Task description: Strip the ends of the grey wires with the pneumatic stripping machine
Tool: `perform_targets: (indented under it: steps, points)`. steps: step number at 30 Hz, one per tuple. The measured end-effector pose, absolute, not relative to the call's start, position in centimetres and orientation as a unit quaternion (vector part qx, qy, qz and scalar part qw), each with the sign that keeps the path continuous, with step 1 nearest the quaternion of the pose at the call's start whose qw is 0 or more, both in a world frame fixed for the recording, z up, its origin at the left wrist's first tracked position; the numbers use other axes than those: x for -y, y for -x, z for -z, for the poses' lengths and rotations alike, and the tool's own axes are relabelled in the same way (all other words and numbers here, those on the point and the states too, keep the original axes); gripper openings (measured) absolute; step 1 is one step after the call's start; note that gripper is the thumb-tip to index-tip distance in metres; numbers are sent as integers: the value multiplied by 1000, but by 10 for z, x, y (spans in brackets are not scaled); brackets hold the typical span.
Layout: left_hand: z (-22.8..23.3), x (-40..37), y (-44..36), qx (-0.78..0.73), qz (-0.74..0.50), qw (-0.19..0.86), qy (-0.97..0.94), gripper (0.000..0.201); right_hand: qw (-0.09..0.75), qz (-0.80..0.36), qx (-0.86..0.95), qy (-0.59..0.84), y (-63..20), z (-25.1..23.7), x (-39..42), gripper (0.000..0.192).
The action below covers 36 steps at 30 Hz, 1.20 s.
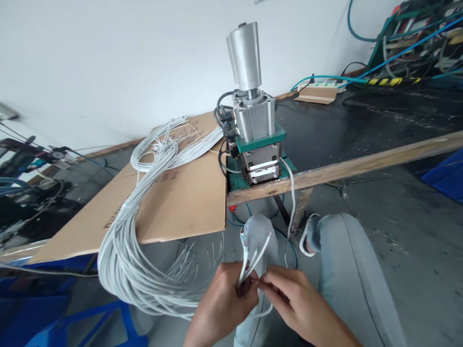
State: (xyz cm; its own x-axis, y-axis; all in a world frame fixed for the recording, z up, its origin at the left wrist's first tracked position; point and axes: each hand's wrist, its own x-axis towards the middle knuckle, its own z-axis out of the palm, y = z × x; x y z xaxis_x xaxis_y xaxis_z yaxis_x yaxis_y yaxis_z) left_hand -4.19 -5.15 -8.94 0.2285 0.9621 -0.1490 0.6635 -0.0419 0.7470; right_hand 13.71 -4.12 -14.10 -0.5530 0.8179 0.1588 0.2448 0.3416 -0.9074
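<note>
Two hands' fingers (253, 284) pinching wire ends (255, 258), below bench edge (343, 168)

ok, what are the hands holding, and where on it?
Left hand grips a few thin white wires just below their free ends; right hand pinches them at the same spot.

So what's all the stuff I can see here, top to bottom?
pneumatic press machine: one, silver and green, at the bench edge
workbench: one, black top with wooden edge
cardboard sheet: one, brown, on the bench, left of the machine
white wire bundle: one big loop, draped over the cardboard
power strip: one, white, far end of the bench
blue hoses: several, upper right
blue crates: bottom left, count unclear
left hand: grips a few white wire ends
right hand: pinches the same wires
</note>
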Motion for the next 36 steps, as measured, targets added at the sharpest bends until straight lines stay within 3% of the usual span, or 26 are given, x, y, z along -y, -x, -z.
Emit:
perform_targets:
  steps: [6, 11, 15, 19, 23, 29, 36]
  points:
    - [103, 56, 40, -603, -345, 455, -557, 21, 390, -696, 507, 327, -116, 151, 44, 39]
    - [116, 66, 33, -625, -402, 453, -493, 25, 482, -747, 361, 282, -84, 165, 60, 41]
    - [117, 68, 37, -635, -400, 443, -492, 24, 484, -745, 357, 290, -78, 167, 63, 40]
    - [105, 63, 46, -625, -349, 440, -543, 20, 425, -692, 480, 332, -94, 159, 57, 39]
    - [92, 56, 50, -613, -290, 427, -598, 11, 407, -546, 643, 350, -112, 149, 50, 31]
    - [84, 49, 48, -592, -228, 384, -671, 13, 358, -359, 786, 352, -124, 143, 48, 24]
    - [84, 46, 48, -566, -207, 362, -712, 19, 315, -324, 818, 356, -128, 140, 46, 25]
